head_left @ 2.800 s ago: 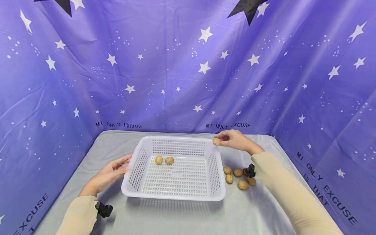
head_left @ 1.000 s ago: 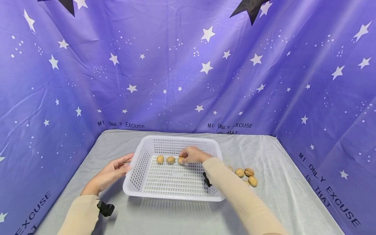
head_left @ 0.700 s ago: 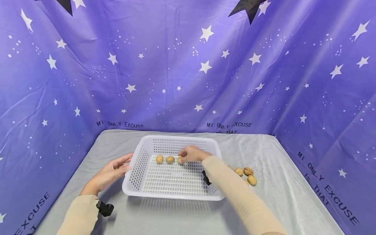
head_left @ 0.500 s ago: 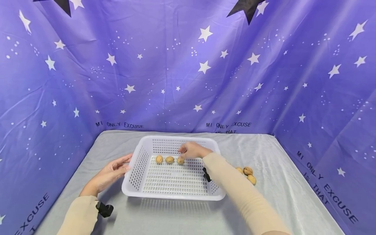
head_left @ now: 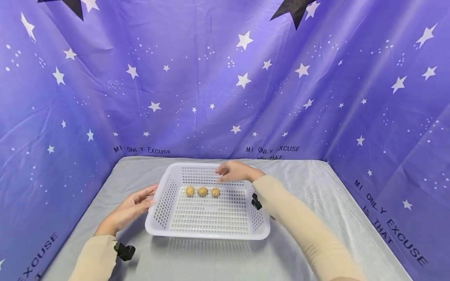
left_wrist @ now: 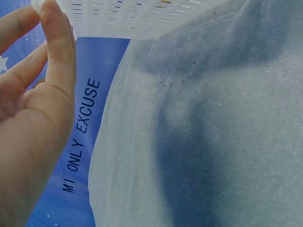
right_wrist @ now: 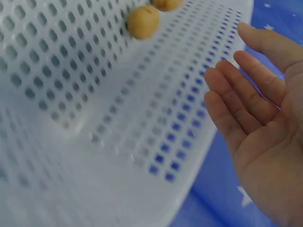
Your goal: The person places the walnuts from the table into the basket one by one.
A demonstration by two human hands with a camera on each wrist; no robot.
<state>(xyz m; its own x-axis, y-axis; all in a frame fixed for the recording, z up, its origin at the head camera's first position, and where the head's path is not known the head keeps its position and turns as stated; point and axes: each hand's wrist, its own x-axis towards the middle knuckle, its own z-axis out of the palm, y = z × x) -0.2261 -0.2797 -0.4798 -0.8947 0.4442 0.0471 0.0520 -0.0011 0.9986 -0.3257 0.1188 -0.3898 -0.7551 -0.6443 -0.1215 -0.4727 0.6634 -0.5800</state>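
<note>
A white perforated plastic basket [head_left: 207,235] stands on the grey cloth. Three walnuts lie in a row on its floor: a left walnut [head_left: 190,191], a middle walnut [head_left: 202,191] and a right walnut [head_left: 215,192]. My left hand [head_left: 128,210] is at the basket's left rim; in the left wrist view its thumb and finger pinch the white edge. Above the far right part of the basket hovers my right hand [head_left: 237,171], fingers loosely bent and apart, holding nothing. The right wrist view shows its bare palm beside the basket wall, with two walnuts partly visible.
Grey cloth [head_left: 197,261] covers the table. A purple curtain [head_left: 197,86] with white stars encloses the back and sides. My right sleeve [head_left: 299,222] crosses the basket's right side and hides the spot where loose walnuts lay.
My right hand brought a walnut from the right rim into the basket, let it go beside the other two, then lifted up and back. The left hand stays at the rim.
</note>
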